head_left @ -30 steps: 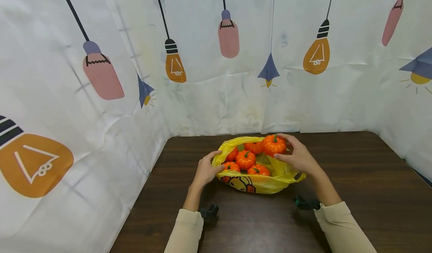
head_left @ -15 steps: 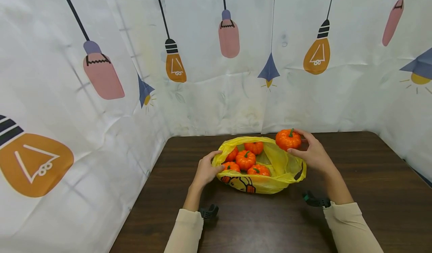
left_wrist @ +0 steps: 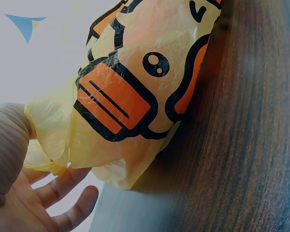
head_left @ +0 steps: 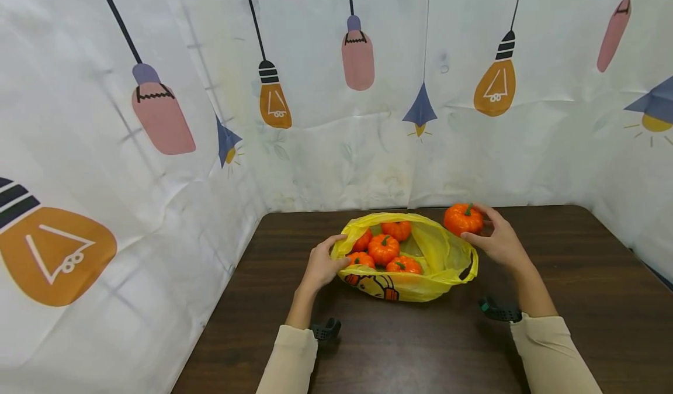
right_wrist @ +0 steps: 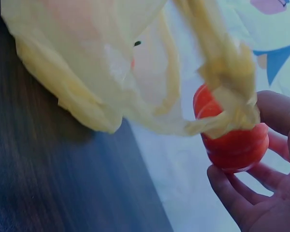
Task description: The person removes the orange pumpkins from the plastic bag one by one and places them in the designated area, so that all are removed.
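Note:
My right hand (head_left: 499,239) holds a small orange pumpkin (head_left: 462,219) with a green stem, just off the right end of a yellow plastic bag (head_left: 415,287). In the right wrist view thumb and fingers grip the pumpkin (right_wrist: 237,150), partly covered by the bag's handle (right_wrist: 227,72). At the bag's left end my left hand (head_left: 319,265) pinches the rim, thumb inside; the left wrist view shows the fingers (left_wrist: 67,193) behind the plastic. Several more pumpkins lie inside the open bag, among them a middle pumpkin (head_left: 383,249) and a front pumpkin (head_left: 403,265).
The bag stands on a dark brown wooden table (head_left: 410,347). Behind and to the left hangs a white sheet (head_left: 336,160) printed with lamps, close to the table's edges. A black band (head_left: 326,328) sits on each wrist.
My right hand has lifted the pumpkin out of the bag's right side and carried it to the right. The left hand stays on the bag's rim.

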Action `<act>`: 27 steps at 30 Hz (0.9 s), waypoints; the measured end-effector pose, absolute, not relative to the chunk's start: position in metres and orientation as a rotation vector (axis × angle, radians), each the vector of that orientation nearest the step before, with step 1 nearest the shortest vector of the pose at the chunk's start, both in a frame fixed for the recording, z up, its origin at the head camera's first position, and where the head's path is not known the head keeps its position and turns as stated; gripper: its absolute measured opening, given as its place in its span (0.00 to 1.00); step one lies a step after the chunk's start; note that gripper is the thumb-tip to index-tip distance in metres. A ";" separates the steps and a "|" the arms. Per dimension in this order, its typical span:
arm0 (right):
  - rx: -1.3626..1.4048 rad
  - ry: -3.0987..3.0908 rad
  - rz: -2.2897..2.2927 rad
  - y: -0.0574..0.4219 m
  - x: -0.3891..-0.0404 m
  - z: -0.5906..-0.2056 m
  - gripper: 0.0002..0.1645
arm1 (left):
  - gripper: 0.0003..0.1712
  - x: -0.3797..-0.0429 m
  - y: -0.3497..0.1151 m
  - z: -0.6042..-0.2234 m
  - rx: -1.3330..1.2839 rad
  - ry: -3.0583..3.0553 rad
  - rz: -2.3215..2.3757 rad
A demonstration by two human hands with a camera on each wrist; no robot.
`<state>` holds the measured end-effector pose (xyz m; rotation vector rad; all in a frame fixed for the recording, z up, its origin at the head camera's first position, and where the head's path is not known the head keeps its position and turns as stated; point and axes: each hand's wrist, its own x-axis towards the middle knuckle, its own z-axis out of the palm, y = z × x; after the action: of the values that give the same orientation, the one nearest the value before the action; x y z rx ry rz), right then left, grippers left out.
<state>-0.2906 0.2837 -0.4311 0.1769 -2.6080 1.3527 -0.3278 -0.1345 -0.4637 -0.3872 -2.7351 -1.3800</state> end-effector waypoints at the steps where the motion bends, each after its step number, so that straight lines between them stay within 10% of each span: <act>1: 0.170 -2.608 1.357 0.285 -0.291 -0.433 0.51 | 0.32 -0.328 -0.134 -0.464 -0.391 -2.735 -1.373; 27: -0.001 -2.649 1.394 0.312 -0.302 -0.474 0.52 | 0.32 -0.326 -0.134 -0.464 -0.403 -2.732 -1.390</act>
<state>-0.3017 0.3122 -0.4736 -0.0006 -2.6489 1.3944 -0.3263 -0.1344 -0.4638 -0.4032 -2.7320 -1.3897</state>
